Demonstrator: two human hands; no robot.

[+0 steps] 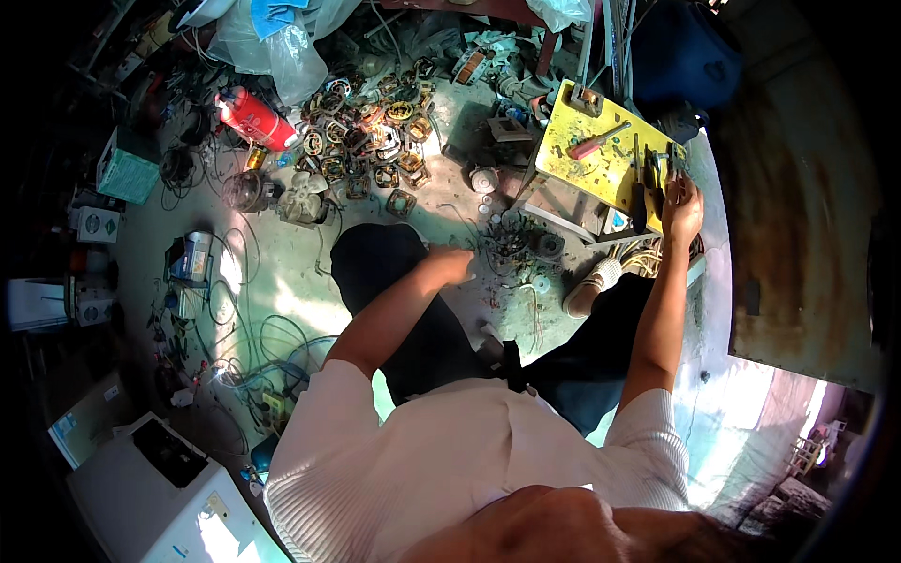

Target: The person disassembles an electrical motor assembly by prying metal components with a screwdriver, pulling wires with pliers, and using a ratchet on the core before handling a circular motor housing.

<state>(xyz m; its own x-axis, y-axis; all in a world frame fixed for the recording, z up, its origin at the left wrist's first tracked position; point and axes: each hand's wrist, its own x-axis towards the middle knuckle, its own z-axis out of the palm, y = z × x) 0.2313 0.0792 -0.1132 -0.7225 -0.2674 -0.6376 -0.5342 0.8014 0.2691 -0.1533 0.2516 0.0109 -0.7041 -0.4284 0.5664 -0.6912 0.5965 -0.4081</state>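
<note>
My right hand point(682, 208) is at the right edge of a low yellow-topped table point(561, 120), fingers bent in beside a metal tool point(674, 158); whatever they grip is too small to make out. Just left of it lie dark-handled tools point(639, 192). A screwdriver with a red handle point(587, 147) rests farther left on the tabletop, and a small motor core point(587, 100) stands at its far corner. Beside my bent left knee, my left hand point(450, 266) hangs with curled fingers. Its palm side is hidden, so its contents cannot be made out.
Many motor stators with copper windings point(375, 141) cover the floor ahead. A red cylinder point(255, 119) lies left of them. Scrap wire point(516, 246) sits near my sandalled foot point(591, 284). Cables and hoses point(267, 347) trail on the left; a blue drum point(683, 56) stands far right.
</note>
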